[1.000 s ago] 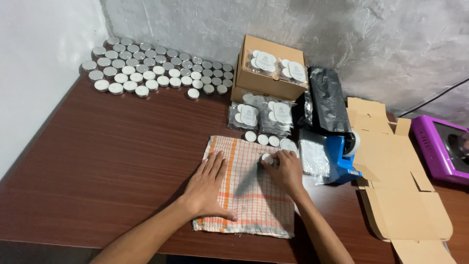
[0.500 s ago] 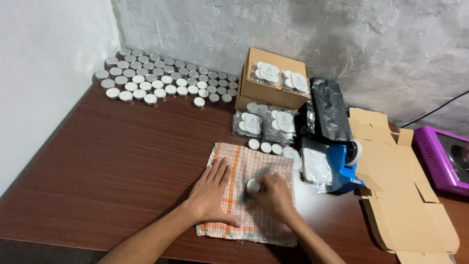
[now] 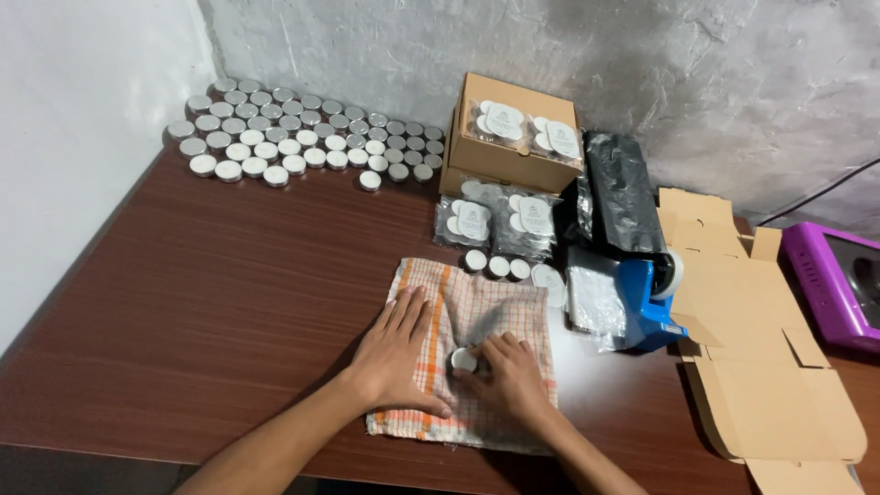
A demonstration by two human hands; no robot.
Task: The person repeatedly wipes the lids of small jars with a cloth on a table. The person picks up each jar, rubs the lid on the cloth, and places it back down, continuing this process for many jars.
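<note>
Checked cloth (image 3: pixel 477 357) lies near the table's (image 3: pixel 202 302) front edge. Left hand (image 3: pixel 399 353) presses it flat, fingers open. Right hand (image 3: pixel 509 376) grips one small tin (image 3: pixel 464 360) on it. Many tins (image 3: pixel 302 137) wait in the far left corner.

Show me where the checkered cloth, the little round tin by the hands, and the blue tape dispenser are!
checkered cloth (image 3: pixel 495 307): head view, on the bare upper part of the fabric.
little round tin (image 3: pixel 464 360): head view, on its pale top, at the right hand's fingertips.
blue tape dispenser (image 3: pixel 653 312): head view, on its blue side.
</note>
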